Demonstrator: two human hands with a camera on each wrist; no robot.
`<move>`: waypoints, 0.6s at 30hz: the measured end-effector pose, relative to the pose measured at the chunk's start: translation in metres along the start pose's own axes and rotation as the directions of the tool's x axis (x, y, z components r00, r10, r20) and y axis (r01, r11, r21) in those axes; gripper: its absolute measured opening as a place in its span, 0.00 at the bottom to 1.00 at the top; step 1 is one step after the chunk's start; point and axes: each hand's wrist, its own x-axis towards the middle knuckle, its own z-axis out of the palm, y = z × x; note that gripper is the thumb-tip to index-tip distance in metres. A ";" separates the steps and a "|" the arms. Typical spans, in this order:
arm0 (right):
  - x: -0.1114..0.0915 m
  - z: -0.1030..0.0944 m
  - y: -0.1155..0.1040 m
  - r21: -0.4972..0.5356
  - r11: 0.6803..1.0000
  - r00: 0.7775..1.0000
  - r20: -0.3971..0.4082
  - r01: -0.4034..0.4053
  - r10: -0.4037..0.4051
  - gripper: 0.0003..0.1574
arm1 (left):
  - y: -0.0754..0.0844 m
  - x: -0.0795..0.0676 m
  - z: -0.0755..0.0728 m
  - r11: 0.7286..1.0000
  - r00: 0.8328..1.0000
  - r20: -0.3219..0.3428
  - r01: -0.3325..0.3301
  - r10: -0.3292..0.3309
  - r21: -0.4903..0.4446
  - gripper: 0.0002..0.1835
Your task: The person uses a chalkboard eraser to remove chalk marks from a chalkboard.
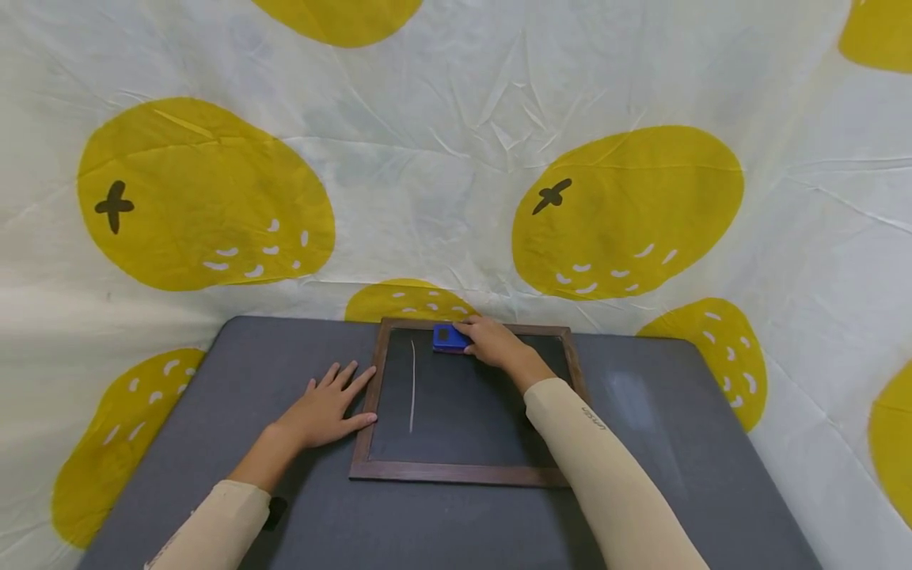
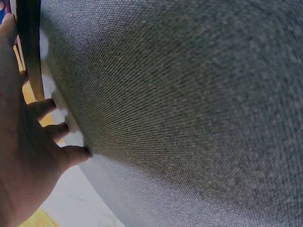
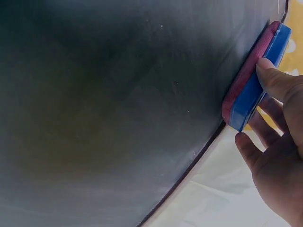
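A chalkboard [image 1: 470, 419] in a brown wooden frame lies on the grey table. One thin chalk line [image 1: 412, 388] runs lengthwise near its left side. My right hand [image 1: 495, 342] grips a blue chalkboard eraser [image 1: 447, 338] at the board's far edge, right of the line's top end. In the right wrist view the pink felt of the eraser [image 3: 255, 78] faces the board surface, with the thumb on its near side and fingers behind. My left hand [image 1: 328, 408] is spread with straight fingers, its thumb and index fingertip touching the left side of the frame.
The grey table [image 1: 456, 522] extends on all sides of the board. A pale smudge [image 1: 630, 400] marks it to the right. Behind hangs a white cloth [image 1: 420, 198] with yellow fruit shapes, close to the table's far edge. A dark band [image 1: 276, 513] shows at the left wrist.
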 end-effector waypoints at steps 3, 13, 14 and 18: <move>-0.002 0.001 0.001 -0.011 1.000 1.000 0.008 0.007 -0.007 0.40 | 0.001 0.001 0.000 1.000 1.000 -0.001 0.002 -0.002 0.000 0.47; -0.033 0.008 -0.012 0.008 0.993 0.993 0.006 0.121 -0.121 0.39 | -0.001 -0.001 0.002 1.000 1.000 -0.001 0.008 -0.008 -0.011 0.47; -0.037 0.010 -0.014 0.003 0.990 0.990 0.006 0.139 -0.139 0.39 | -0.001 0.000 0.002 1.000 1.000 -0.001 0.008 -0.008 -0.011 0.47; -0.057 0.015 -0.023 -0.005 0.980 0.980 0.009 0.199 -0.199 0.40 | -0.001 0.000 0.002 1.000 1.000 0.000 0.007 -0.007 -0.011 0.47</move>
